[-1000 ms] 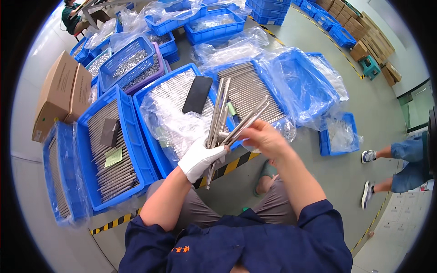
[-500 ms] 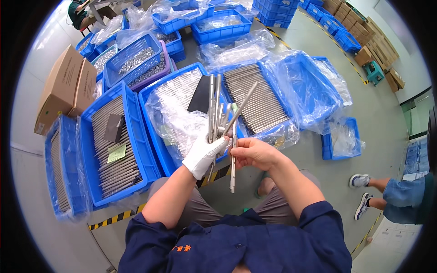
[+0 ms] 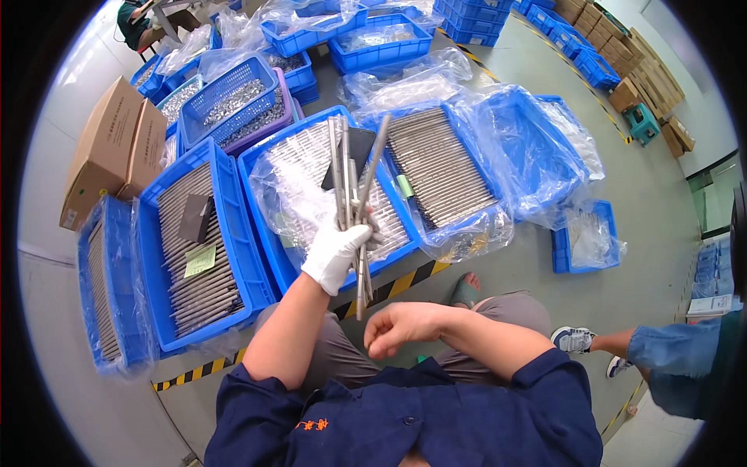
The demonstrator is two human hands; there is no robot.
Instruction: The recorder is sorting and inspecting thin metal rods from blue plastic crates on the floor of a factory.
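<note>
No wording reads clearly: orange characters point(image 3: 313, 425) on the shirt point(image 3: 354, 428), print point(image 3: 122, 118) near the top edge of the carton point(image 3: 97, 159), marks (faint ones) on the green slip point(image 3: 200, 261).

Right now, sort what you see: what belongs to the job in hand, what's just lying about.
Belongs:
metal rods, gripped in the gloved left hand
probably the rod-filled blue crates

Apparently just lying about:
black flat slab behind the rods
cardboard boxes
teal stool, upper right
</note>
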